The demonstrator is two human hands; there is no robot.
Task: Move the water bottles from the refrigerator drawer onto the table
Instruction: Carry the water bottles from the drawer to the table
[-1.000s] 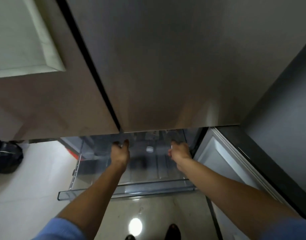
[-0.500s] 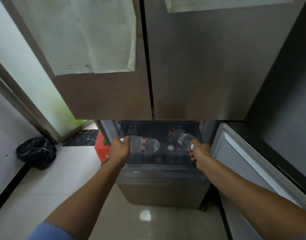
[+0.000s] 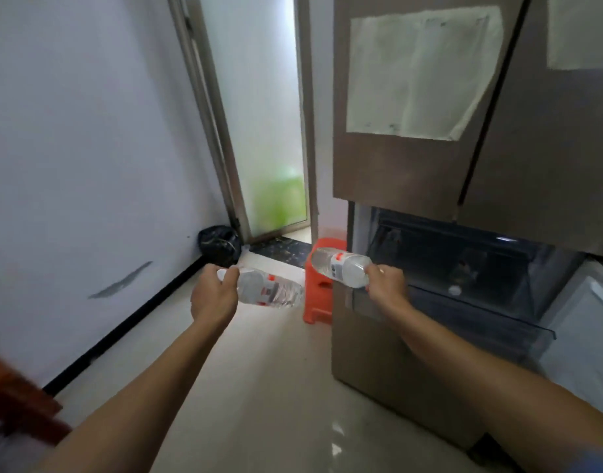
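Note:
My left hand (image 3: 213, 295) grips the neck end of a clear water bottle (image 3: 272, 291) with a red and white label, held sideways over the floor. In my right hand (image 3: 387, 283) is a second clear water bottle (image 3: 341, 266), also sideways, its base pointing left. Both bottles are outside the refrigerator. To the right, the refrigerator drawer (image 3: 491, 312) stands pulled out, and a white bottle cap (image 3: 455, 290) shows inside it. The table is barely in view: a dark wooden edge (image 3: 17, 401) at the lower left, blurred.
The steel refrigerator (image 3: 412, 172) fills the right side, its open lower door (image 3: 586, 329) at far right. An orange plastic stool (image 3: 322, 288) stands beside it. A black rubbish bag (image 3: 219, 245) sits in the corner by a frosted glass door (image 3: 259, 131). Pale tiled floor (image 3: 259, 387) lies ahead.
Both hands lifted a bottle each out of the drawer. The view swung left, away from the refrigerator, bringing the wall, the door and the wooden edge into sight.

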